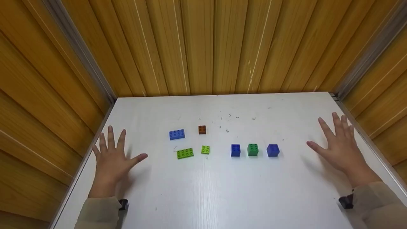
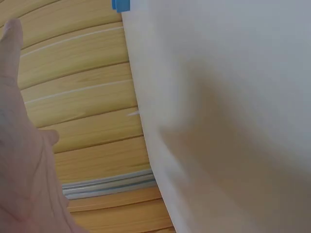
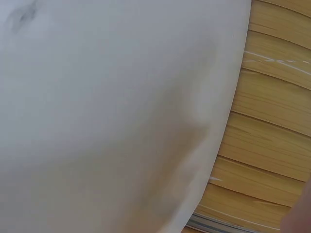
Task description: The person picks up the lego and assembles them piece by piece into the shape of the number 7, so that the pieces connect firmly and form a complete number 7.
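My left hand point(image 1: 113, 162) is spread over the left side of the white table, its fingers straight and holding nothing. On the right side my right hand point(image 1: 341, 151) is spread likewise, also holding nothing. Between them, left of the middle, lie a light blue brick point(image 1: 177, 134), a brown brick point(image 1: 202, 129), a long lime green brick point(image 1: 185, 153) and a small lime green brick point(image 1: 205, 149). Farther right, a dark blue block point(image 1: 235, 150), a green block point(image 1: 252, 149) and a purple-blue block point(image 1: 273, 150) form a row, the last one nearest my right hand.
The white table point(image 1: 203, 190) carries small dark marks near its far middle. Yellow wooden slat walls point(image 1: 200, 47) rise behind it and at both sides, with grey metal posts at the corners. A blue corner of a brick point(image 2: 120, 5) shows in the left wrist view.
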Demonstrator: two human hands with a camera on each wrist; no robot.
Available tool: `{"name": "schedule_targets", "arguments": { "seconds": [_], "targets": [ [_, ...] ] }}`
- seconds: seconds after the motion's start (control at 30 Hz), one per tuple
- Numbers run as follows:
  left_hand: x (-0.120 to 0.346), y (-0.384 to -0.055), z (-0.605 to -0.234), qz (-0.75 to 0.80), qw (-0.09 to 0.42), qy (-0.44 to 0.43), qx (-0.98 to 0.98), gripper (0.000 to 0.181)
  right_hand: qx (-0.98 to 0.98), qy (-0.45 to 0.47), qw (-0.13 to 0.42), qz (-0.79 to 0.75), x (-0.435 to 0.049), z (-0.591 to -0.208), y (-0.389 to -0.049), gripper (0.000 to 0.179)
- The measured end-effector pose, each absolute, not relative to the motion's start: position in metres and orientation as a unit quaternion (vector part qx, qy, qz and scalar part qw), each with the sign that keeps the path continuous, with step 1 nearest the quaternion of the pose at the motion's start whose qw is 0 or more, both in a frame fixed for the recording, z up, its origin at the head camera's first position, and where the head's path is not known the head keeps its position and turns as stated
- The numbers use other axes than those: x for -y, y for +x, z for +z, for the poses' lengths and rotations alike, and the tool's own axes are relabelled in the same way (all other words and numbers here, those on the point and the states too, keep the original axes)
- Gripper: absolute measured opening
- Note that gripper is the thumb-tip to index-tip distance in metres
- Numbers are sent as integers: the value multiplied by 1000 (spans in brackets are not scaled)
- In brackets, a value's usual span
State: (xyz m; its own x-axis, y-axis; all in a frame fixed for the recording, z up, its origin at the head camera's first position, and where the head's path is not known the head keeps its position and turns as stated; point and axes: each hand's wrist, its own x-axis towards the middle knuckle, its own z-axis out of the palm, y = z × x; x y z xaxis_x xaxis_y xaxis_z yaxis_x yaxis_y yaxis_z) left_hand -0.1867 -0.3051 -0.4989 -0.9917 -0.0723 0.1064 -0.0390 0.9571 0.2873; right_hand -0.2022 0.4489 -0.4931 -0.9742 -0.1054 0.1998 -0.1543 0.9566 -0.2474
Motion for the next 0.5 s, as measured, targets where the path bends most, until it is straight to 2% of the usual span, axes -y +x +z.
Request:
{"name": "schedule_targets", "arguments": {
  "seconds": [0.5],
  "targets": [
    [254,-183,-486,-228,95,-17,969,119,972,75,87,204,-424,-481,-197,96]
  ]
}}
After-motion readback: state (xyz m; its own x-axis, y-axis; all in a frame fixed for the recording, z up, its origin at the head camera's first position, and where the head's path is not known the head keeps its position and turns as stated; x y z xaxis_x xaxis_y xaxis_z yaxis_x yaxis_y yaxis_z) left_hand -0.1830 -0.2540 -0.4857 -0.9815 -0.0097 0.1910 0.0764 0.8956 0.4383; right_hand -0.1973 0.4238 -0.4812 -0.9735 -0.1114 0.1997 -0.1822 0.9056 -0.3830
